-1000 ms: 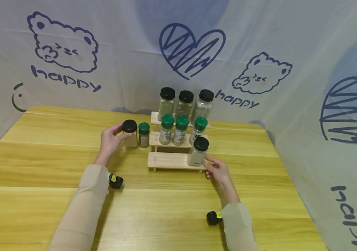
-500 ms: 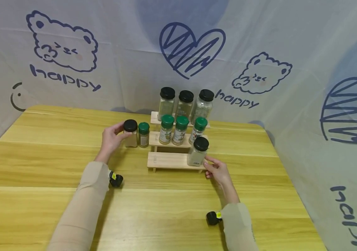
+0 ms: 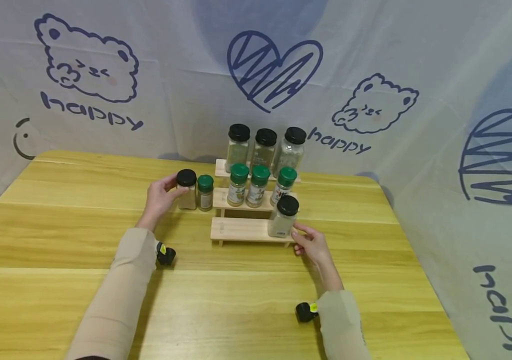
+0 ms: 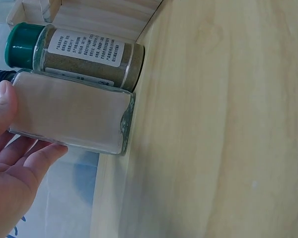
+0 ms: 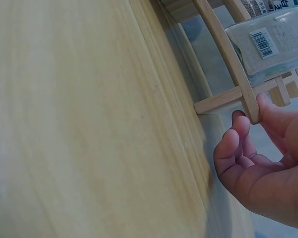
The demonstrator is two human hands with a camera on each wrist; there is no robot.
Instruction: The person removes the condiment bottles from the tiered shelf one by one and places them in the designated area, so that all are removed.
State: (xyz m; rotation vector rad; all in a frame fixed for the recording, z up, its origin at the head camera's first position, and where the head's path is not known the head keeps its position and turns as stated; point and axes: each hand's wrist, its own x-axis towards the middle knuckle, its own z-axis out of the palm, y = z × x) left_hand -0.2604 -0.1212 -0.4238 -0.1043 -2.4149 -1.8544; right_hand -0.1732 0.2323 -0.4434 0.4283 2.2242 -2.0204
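Note:
On the left, my left hand (image 3: 159,201) grips a square glass spice jar (image 4: 72,111) with a black lid and pale powder inside, thumb on the near face. The jar stands on the table right against a small green-capped spice bottle (image 4: 87,57), left of a three-step wooden spice rack (image 3: 242,230). At the rack's right end, my right hand (image 3: 313,246) pinches the tip of the lowest step between thumb and fingers. Just above those fingers, a black-capped jar (image 3: 282,222) of pale contents stands on that step.
The middle step carries several green-capped bottles (image 3: 258,190), and black-lidded jars (image 3: 262,150) line the top step. Behind the rack hangs a printed cloth (image 3: 170,60). The wooden table (image 3: 229,295) stretches out in front.

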